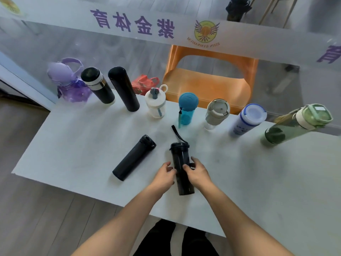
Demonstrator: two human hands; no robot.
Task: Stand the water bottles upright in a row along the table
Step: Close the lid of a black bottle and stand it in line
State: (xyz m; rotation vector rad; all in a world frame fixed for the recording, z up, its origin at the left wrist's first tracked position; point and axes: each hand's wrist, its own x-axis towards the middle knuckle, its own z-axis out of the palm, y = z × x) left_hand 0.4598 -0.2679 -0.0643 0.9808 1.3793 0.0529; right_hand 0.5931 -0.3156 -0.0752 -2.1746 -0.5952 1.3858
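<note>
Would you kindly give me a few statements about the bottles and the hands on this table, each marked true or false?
1. Both hands, left hand and right hand, are on the dark bottle with the strap. True.
2. The black flask left of it stands upright. False: it lies on its side on the table.
3. The blue-lidded bottle stands in the row at the far edge. True.
4. The purple bottle is at the right end of the row. False: it is at the left end; the green bottle is at the right end.
5. An orange chair is behind the table. True.
</note>
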